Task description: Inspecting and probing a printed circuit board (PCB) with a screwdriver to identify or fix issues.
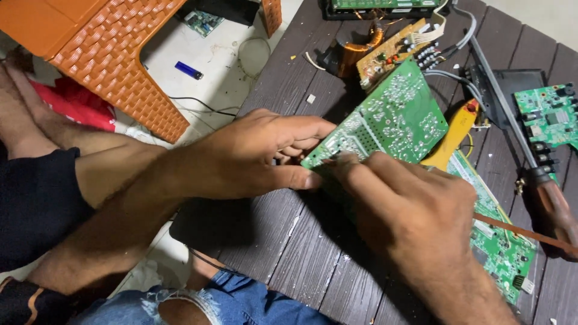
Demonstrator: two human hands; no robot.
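— Circuit board, green, solder side up, is hovering tilted over the dark slatted table; it looks stiff, light and easily damaged.

— Left hand is pinching its lower corner. Right hand is clenching near that edge; edges seem the safest hold.

A dark brown slatted table with a wood-grain surface is seen filling the right side. To the left, a pale, stained floor is shown, on which an orange woven-pattern plastic stool is stood, with a blue lighter lying near it
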